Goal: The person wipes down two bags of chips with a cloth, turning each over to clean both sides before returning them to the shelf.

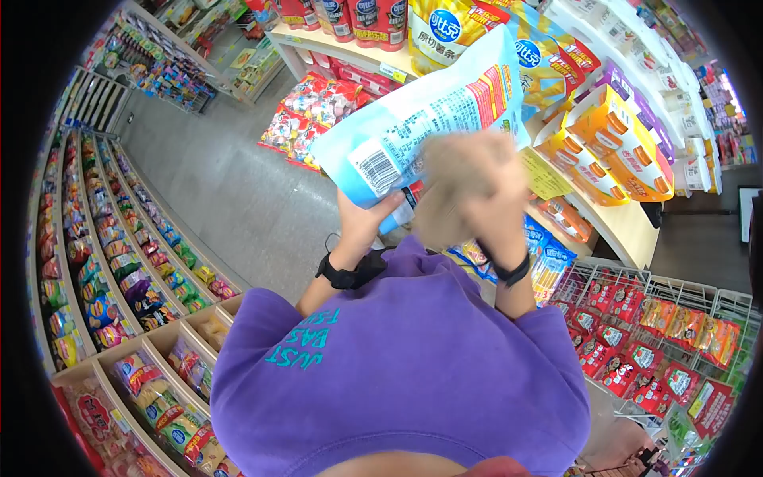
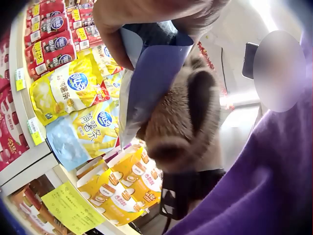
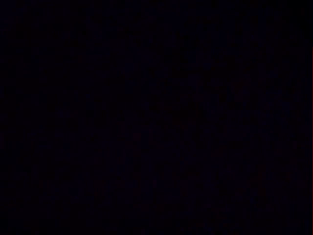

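In the head view my left hand (image 1: 359,226) grips the lower left end of a light blue snack bag (image 1: 397,131), its thumb over the printed back near the barcode. My right hand (image 1: 502,195), blurred, holds a brown cloth (image 1: 449,195) against the bag's lower right part. Seen from the left wrist, fingers of the left hand (image 2: 156,12) pinch the bag's bluish end (image 2: 156,73) from above, and the bunched cloth (image 2: 173,120) lies right beside it, covering most of the right hand. The right wrist view is black.
Behind the bag, a shelf holds yellow chip bags (image 1: 441,36), red canisters (image 1: 381,22) and orange cartons (image 1: 608,135). Candy bags (image 1: 306,119) hang at the shelf's end. Snack racks (image 1: 119,246) line the left; a wire rack (image 1: 652,334) of red packets stands at right.
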The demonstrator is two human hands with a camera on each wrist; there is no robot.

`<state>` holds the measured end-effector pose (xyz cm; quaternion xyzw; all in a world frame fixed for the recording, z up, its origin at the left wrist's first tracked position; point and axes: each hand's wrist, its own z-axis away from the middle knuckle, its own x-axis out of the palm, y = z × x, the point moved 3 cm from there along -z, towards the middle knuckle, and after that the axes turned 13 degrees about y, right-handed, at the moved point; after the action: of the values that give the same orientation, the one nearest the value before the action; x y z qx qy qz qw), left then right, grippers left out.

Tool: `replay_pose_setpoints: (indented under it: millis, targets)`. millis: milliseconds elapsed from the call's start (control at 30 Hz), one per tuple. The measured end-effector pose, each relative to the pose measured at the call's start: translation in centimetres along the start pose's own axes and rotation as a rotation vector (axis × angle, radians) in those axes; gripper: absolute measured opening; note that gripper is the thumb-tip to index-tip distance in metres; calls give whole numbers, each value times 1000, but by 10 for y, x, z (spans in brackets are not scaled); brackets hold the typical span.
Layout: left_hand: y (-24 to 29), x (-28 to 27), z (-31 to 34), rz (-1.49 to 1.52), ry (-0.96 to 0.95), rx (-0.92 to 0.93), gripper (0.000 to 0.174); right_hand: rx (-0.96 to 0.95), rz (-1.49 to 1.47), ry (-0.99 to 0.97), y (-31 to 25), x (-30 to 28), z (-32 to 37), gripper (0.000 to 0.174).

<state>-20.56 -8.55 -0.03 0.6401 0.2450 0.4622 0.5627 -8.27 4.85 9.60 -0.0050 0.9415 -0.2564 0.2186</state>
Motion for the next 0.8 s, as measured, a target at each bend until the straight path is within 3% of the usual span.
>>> replay_pose_setpoints:
  millis: [100, 167, 233, 267, 300, 367, 433, 500, 533, 600, 633, 667, 733, 800]
  targets:
    - [5, 0, 6, -31, -10, 14, 53, 243, 168, 307, 64, -14, -23, 40]
    - [11, 6, 4, -119, -4, 144, 51, 156, 117, 228, 45, -9, -21, 38]
    - [12, 5, -1, -138, 17, 103, 64, 21, -114, 14, 1, 3, -6, 42]
    - [-8, -5, -7, -192, 73, 242, 78, -69, -206, -134, -19, 10, 4, 46]
    - [-5, -3, -6, -193, 73, 238, 78, -124, -175, -175, -40, 12, 12, 47]
    - [3, 3, -2, -194, -32, 167, 86, -142, -103, -125, -33, 7, 2, 45]
    - [4, 4, 0, -213, -38, 276, 80, -20, 60, 6, -10, -10, -21, 45]
    - [8, 4, 7, -328, -100, 552, 74, 70, 228, 276, 35, -20, -42, 43]
    - [19, 10, 11, -400, -84, 667, 68, 67, 233, 279, 37, -23, -42, 43]
    - [19, 10, 12, -419, -93, 688, 67, 47, 153, 97, 40, -22, -46, 42]
    - [19, 12, 10, -449, -100, 711, 67, -89, 123, -2, 15, -17, -41, 40]
    - [21, 13, 10, -501, -67, 734, 65, -51, 27, -75, -12, -13, -31, 39]
    - [9, 5, 2, -469, -75, 672, 65, -186, -99, -181, -37, -13, -16, 53]
    - [4, -2, 1, -463, -65, 656, 65, -216, -114, -168, -42, -17, -19, 48]
